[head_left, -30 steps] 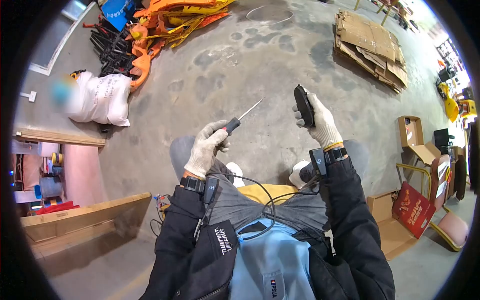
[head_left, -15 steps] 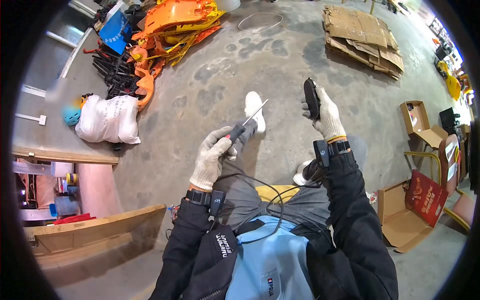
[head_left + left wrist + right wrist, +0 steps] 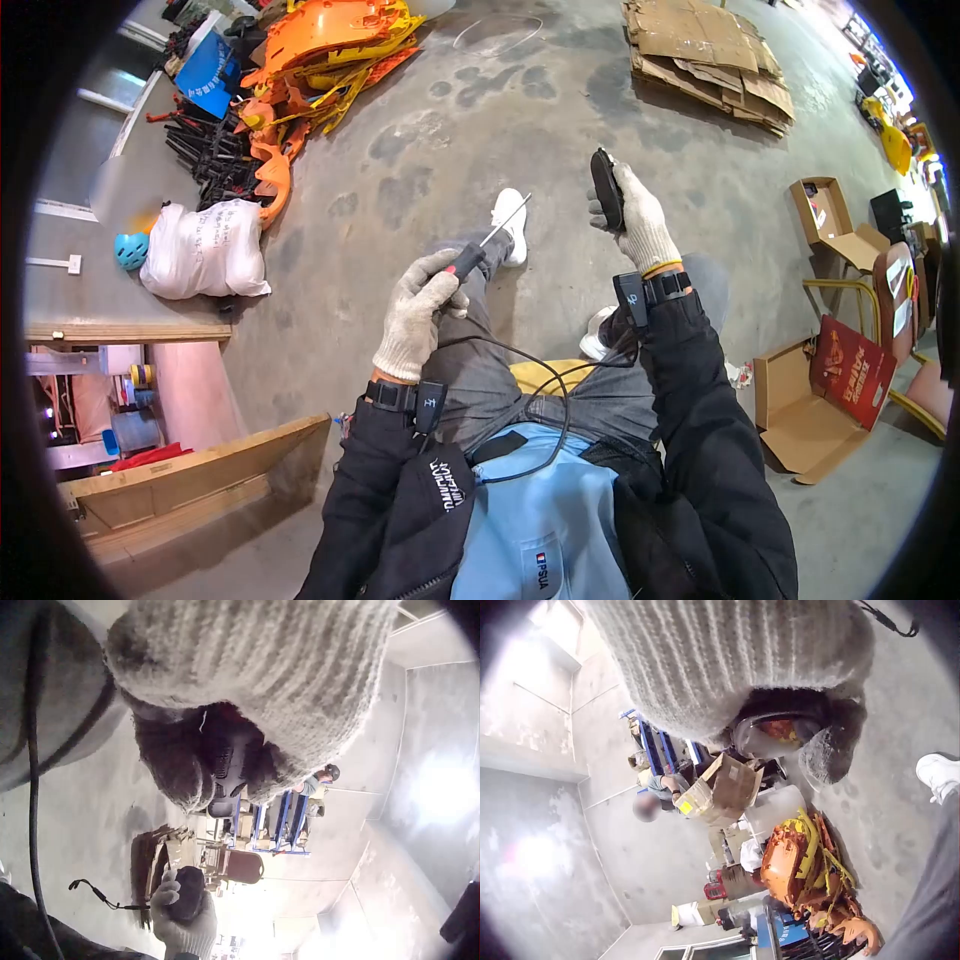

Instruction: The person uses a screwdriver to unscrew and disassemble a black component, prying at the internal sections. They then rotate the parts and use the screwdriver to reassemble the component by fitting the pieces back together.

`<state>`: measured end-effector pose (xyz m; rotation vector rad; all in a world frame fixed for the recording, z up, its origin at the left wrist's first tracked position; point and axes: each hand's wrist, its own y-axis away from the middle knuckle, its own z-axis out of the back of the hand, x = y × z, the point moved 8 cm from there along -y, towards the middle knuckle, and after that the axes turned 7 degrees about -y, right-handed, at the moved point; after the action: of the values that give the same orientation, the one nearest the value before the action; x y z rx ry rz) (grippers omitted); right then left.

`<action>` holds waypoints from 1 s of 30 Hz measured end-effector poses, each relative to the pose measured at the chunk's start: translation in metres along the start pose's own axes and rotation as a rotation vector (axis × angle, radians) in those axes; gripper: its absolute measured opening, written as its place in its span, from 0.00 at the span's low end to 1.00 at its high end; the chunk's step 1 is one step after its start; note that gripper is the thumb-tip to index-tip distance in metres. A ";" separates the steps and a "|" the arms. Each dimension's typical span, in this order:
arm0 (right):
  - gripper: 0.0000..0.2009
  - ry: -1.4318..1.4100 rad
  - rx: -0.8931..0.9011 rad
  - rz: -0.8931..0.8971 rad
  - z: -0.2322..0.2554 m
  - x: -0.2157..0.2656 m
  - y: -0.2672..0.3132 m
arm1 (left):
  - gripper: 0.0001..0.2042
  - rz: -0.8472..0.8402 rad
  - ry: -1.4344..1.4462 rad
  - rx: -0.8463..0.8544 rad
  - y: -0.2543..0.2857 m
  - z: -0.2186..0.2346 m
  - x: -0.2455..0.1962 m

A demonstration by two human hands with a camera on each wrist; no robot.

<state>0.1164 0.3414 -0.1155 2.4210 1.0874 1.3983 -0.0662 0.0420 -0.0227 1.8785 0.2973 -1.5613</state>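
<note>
In the head view my gloved left hand (image 3: 415, 310) grips a screwdriver (image 3: 466, 262) by its black and red handle. The thin metal shaft points up and to the right, away from the body. My right hand (image 3: 646, 225), also in a knitted glove, holds a black, elongated oval piece (image 3: 607, 190) upright, with fingers curled round its side. Its exact kind cannot be told. The right wrist view shows a dark curved rim (image 3: 742, 735) of it under the glove. Tool and black piece are apart, both held above the floor.
Flattened cardboard (image 3: 705, 55) is stacked at the far right; orange and yellow plastic parts (image 3: 325, 45) lie far left beside a white sack (image 3: 205, 250). An open box (image 3: 800, 425) and a chair (image 3: 895, 300) stand at right. A black cable (image 3: 560, 385) crosses the lap.
The left leg has stretched forward, bringing its white shoe out onto the floor between the hands. Both hands keep their holds; the head view has shifted a little.
</note>
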 end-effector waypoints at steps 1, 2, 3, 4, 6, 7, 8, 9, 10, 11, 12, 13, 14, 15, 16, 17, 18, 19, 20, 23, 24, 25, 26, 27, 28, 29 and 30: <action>0.24 0.025 -0.034 -0.026 0.002 -0.003 -0.002 | 0.19 -0.001 0.001 -0.005 0.002 0.003 0.000; 0.24 0.026 -0.032 -0.028 0.003 -0.004 -0.003 | 0.19 -0.005 0.005 -0.033 0.005 0.007 0.000; 0.24 0.028 -0.016 -0.031 0.003 -0.004 -0.005 | 0.19 -0.008 0.010 -0.062 0.008 0.011 0.001; 0.24 0.031 0.000 -0.036 -0.001 -0.004 -0.003 | 0.19 -0.003 0.010 -0.064 0.009 0.013 0.002; 0.23 0.026 0.003 -0.037 -0.006 -0.003 0.000 | 0.20 -0.053 0.027 -0.064 0.015 0.017 -0.002; 0.24 0.019 0.007 -0.031 -0.008 -0.003 0.002 | 0.20 -0.043 0.025 -0.067 0.018 0.019 -0.001; 0.24 0.018 0.004 -0.038 -0.002 -0.007 -0.004 | 0.20 -0.067 0.038 -0.066 0.020 0.019 -0.004; 0.23 -0.011 0.060 -0.060 0.000 -0.011 -0.012 | 0.21 -0.093 0.052 -0.064 0.022 0.018 -0.008; 0.23 -0.041 0.116 -0.079 -0.004 -0.012 -0.014 | 0.22 -0.094 0.052 -0.072 0.024 0.018 -0.009; 0.23 -0.044 0.112 -0.081 -0.002 -0.013 -0.016 | 0.22 -0.091 0.049 -0.070 0.025 0.018 -0.011; 0.23 -0.041 0.114 -0.067 -0.001 -0.014 -0.016 | 0.22 -0.105 0.051 -0.061 0.027 0.017 -0.014; 0.23 -0.038 0.114 -0.053 -0.001 -0.014 -0.014 | 0.22 -0.117 0.053 -0.053 0.029 0.016 -0.016; 0.23 -0.039 0.107 -0.057 -0.002 -0.013 -0.014 | 0.22 -0.109 0.053 -0.050 0.028 0.017 -0.017; 0.23 -0.045 0.096 -0.063 -0.002 -0.013 -0.014 | 0.23 -0.123 0.059 -0.042 0.029 0.016 -0.018; 0.22 -0.053 0.085 -0.068 -0.003 -0.013 -0.012 | 0.23 -0.138 0.066 -0.035 0.030 0.017 -0.020; 0.22 -0.054 0.081 -0.070 -0.009 -0.010 -0.005 | 0.23 -0.133 0.064 -0.033 0.030 0.017 -0.019; 0.22 -0.033 0.063 -0.046 -0.014 -0.006 0.001 | 0.23 -0.134 0.047 -0.032 0.029 0.017 -0.020; 0.23 -0.010 0.048 -0.020 -0.016 -0.003 0.005 | 0.22 -0.137 0.030 -0.030 0.030 0.017 -0.020; 0.23 -0.010 0.048 -0.020 -0.016 -0.003 0.006 | 0.22 -0.138 0.030 -0.031 0.029 0.019 -0.020; 0.24 0.022 0.092 -0.065 -0.021 -0.011 0.003 | 0.22 -0.094 0.014 -0.016 0.029 0.020 -0.015; 0.24 -0.009 0.170 -0.130 -0.026 -0.018 0.002 | 0.22 -0.062 -0.010 -0.028 0.029 0.019 -0.013; 0.24 -0.038 0.246 -0.196 -0.034 -0.025 0.002 | 0.21 -0.030 -0.032 -0.039 0.028 0.019 -0.011; 0.24 0.020 0.253 -0.204 -0.044 -0.021 0.015 | 0.21 -0.011 -0.013 -0.016 0.029 0.017 -0.010; 0.25 0.060 0.246 -0.215 -0.050 -0.023 0.021 | 0.21 -0.019 -0.004 -0.024 0.029 0.017 -0.010; 0.25 0.053 0.309 -0.234 -0.056 -0.028 0.024 | 0.21 -0.020 -0.073 -0.019 0.030 0.016 -0.011; 0.25 0.047 0.373 -0.255 -0.062 -0.031 0.027 | 0.22 -0.019 -0.140 -0.015 0.030 0.014 -0.011; 0.25 0.060 0.378 -0.265 -0.062 -0.035 0.029 | 0.22 -0.030 -0.130 -0.009 0.031 0.011 -0.013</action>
<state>0.0712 0.2837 -0.0920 2.3578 1.7529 1.2800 -0.0603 0.0147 -0.0004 1.7643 0.2749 -1.6906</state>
